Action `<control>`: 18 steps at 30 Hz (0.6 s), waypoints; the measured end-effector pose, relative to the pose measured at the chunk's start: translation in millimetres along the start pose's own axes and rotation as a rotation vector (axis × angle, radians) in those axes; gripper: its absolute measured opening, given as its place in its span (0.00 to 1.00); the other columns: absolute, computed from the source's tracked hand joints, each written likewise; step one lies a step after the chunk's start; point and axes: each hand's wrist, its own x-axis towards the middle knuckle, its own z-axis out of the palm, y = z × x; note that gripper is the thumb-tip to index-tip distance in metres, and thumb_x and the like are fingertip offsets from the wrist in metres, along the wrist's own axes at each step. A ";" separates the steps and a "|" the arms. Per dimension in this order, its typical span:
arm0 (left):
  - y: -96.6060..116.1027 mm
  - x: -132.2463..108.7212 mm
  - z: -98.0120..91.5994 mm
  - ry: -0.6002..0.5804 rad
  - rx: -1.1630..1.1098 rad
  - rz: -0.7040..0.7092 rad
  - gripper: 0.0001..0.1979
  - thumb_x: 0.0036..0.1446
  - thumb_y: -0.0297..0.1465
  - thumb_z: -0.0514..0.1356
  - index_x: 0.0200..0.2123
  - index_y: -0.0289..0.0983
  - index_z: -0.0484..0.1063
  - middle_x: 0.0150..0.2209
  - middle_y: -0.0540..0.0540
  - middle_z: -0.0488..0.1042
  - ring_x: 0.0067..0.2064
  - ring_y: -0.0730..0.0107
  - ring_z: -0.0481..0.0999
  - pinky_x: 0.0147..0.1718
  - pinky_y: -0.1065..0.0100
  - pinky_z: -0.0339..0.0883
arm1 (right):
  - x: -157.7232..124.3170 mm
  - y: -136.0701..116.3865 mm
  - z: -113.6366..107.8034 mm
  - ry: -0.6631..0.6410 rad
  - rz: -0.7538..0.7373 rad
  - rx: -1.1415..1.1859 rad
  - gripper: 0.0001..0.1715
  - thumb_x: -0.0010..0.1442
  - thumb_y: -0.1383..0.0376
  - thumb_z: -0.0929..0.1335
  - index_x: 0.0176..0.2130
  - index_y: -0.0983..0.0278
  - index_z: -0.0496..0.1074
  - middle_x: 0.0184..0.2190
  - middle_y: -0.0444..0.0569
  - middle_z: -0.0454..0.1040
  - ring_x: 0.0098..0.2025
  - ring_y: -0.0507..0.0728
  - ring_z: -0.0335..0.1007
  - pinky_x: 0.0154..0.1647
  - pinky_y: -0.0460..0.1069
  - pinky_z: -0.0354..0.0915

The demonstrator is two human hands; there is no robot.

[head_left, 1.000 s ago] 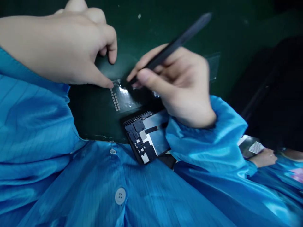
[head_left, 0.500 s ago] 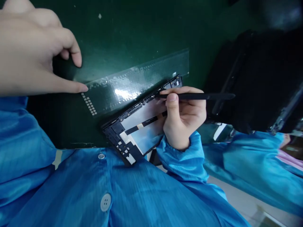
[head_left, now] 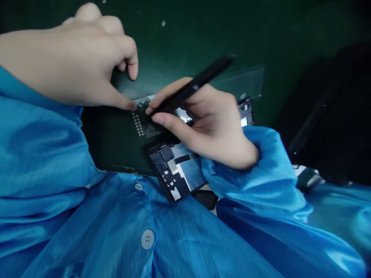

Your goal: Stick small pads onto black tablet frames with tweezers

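My right hand (head_left: 208, 123) grips black tweezers (head_left: 193, 87), their tip down on a clear film strip (head_left: 145, 123) carrying rows of small grey pads. My left hand (head_left: 78, 65) presses its thumb tip on the strip's left end, the other fingers curled above it. An opened phone frame (head_left: 176, 170) with dark inner parts lies at the mat's near edge, partly under my right wrist and blue sleeve.
A dark green mat (head_left: 185, 38) covers the bench. A black shape (head_left: 333, 116) fills the right side. My blue coat (head_left: 145, 231) fills the lower view.
My right hand has swung the tweezers from the phone frame back to the strip's left end. My left thumb stays on the strip. The view has shifted.
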 end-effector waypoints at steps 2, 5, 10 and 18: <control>11.9 1.1 -3.7 -0.006 0.021 -0.037 0.65 0.39 0.84 0.36 0.51 0.38 0.78 0.50 0.44 0.64 0.70 0.25 0.65 0.64 0.34 0.69 | 15.7 12.1 10.0 -0.077 -0.017 0.007 0.09 0.77 0.55 0.73 0.50 0.56 0.79 0.48 0.46 0.87 0.51 0.58 0.86 0.60 0.54 0.82; 21.2 2.8 -6.8 -0.045 0.057 -0.071 0.45 0.50 0.70 0.60 0.52 0.38 0.77 0.52 0.44 0.65 0.71 0.28 0.66 0.65 0.35 0.71 | 22.1 24.5 20.7 -0.066 0.032 0.047 0.12 0.75 0.51 0.73 0.49 0.55 0.79 0.48 0.46 0.87 0.50 0.59 0.85 0.59 0.55 0.83; 22.4 2.6 -7.9 -0.059 0.072 -0.073 0.36 0.48 0.56 0.72 0.53 0.39 0.77 0.53 0.45 0.66 0.71 0.27 0.66 0.67 0.34 0.71 | 18.7 22.0 20.5 -0.023 0.115 0.085 0.14 0.71 0.50 0.77 0.47 0.55 0.80 0.47 0.47 0.86 0.49 0.60 0.85 0.60 0.56 0.83; 27.1 4.9 -8.5 -0.091 0.044 -0.148 0.40 0.45 0.62 0.68 0.52 0.39 0.77 0.53 0.45 0.65 0.71 0.27 0.63 0.66 0.32 0.70 | 27.9 25.0 21.9 -0.063 0.054 0.043 0.02 0.72 0.59 0.76 0.43 0.52 0.80 0.48 0.44 0.87 0.50 0.58 0.85 0.58 0.54 0.83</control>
